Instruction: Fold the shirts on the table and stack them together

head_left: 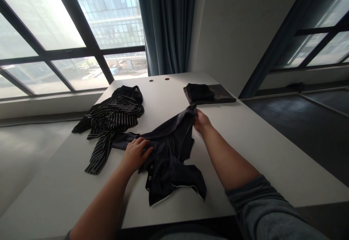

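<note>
A crumpled dark grey garment [163,149] with thin white edging and a black strip of pale ring-shaped fasteners lies on the white table [231,138] in front of me. My right hand [201,121] pinches its far right corner and holds it raised off the tabletop. On the garment's left part rests my left hand [137,153], palm down, with the thumb apart from the fingers. Just beyond that hand, a black garment with white stripes [114,114] lies in a loose heap, touching or nearly touching the grey one.
Toward the back right of the table sits a folded stack of black and grey cloth [208,93]. Two round cable holes, one of them a brown-looking hole [167,79], are set near the far edge. Behind are a blue curtain [167,25] and large windows.
</note>
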The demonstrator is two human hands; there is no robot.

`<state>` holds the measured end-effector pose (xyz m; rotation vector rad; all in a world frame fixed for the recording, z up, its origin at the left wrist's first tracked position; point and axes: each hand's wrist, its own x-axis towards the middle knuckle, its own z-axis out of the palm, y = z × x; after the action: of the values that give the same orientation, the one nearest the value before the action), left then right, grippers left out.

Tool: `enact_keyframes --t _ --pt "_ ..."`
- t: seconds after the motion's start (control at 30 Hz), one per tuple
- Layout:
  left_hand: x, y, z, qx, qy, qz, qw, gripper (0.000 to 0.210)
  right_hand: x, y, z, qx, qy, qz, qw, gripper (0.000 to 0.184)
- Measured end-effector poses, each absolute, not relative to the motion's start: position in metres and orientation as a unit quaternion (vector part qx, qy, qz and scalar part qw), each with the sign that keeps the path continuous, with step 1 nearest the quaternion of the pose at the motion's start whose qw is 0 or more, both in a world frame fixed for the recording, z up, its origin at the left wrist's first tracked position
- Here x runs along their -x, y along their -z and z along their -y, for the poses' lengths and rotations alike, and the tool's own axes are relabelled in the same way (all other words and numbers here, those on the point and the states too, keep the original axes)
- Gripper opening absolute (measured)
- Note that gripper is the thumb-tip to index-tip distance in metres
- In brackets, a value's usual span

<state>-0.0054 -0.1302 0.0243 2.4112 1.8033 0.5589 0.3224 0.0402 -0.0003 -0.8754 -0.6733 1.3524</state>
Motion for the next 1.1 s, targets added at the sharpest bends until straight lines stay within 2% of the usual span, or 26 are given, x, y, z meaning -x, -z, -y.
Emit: enact_keyframes --t 0.33,0.4,0.47,0.5,0.57,0.67,0.73,0.8,0.9,1.0,1.1 --pt "-0.018 -0.033 0.178 -0.835 -0.188 -0.510 0.082 0.044 -0.408 0.006 -0.048 0.527 -0.452 0.256 0.673 0.009" --pt "-0.032 -0.027 0.190 -0.846 -0.187 -0.494 0.077 0.054 -0.414 0.000 -0.042 0.601 -0.333 0.289 0.666 0.018" --pt "-0.045 -0.020 0.199 -0.851 -0.172 -0.490 0.076 0.060 -0.413 -0.008 -0.032 0.664 -0.161 0.384 0.621 0.030" --pt "-0.051 -0.016 0.202 -0.851 -0.158 -0.494 0.077 0.058 -0.408 -0.012 -0.026 0.667 -0.089 0.456 0.582 0.033" --pt "-0.057 -0.011 0.204 -0.847 -0.128 -0.509 0.078 0.044 -0.393 -0.017 -0.015 0.612 -0.025 0.617 0.495 0.034" --pt "-0.053 -0.012 0.200 -0.846 -0.103 -0.519 0.071 0.031 -0.368 -0.016 -0.003 0.495 -0.067 0.798 0.336 0.031" --pt "-0.043 -0.019 0.195 -0.851 -0.095 -0.513 0.068 0.031 -0.359 -0.010 0.000 0.472 -0.110 0.840 0.244 0.032" --pt "-0.027 -0.029 0.189 -0.857 -0.075 -0.504 0.074 0.032 -0.360 -0.006 0.000 0.494 -0.133 0.839 0.186 0.027" --pt "0.005 -0.045 0.177 -0.864 -0.045 -0.494 0.083 0.033 -0.376 -0.008 0.003 0.536 -0.153 0.815 0.162 0.017" --pt "0.039 -0.057 0.160 -0.875 -0.023 -0.475 0.094 0.031 -0.400 -0.021 0.015 0.555 -0.176 0.797 0.161 0.028" --pt "0.068 -0.067 0.134 -0.873 0.012 -0.485 0.055 0.030 -0.428 -0.037 0.036 0.573 -0.220 0.771 0.171 0.035"
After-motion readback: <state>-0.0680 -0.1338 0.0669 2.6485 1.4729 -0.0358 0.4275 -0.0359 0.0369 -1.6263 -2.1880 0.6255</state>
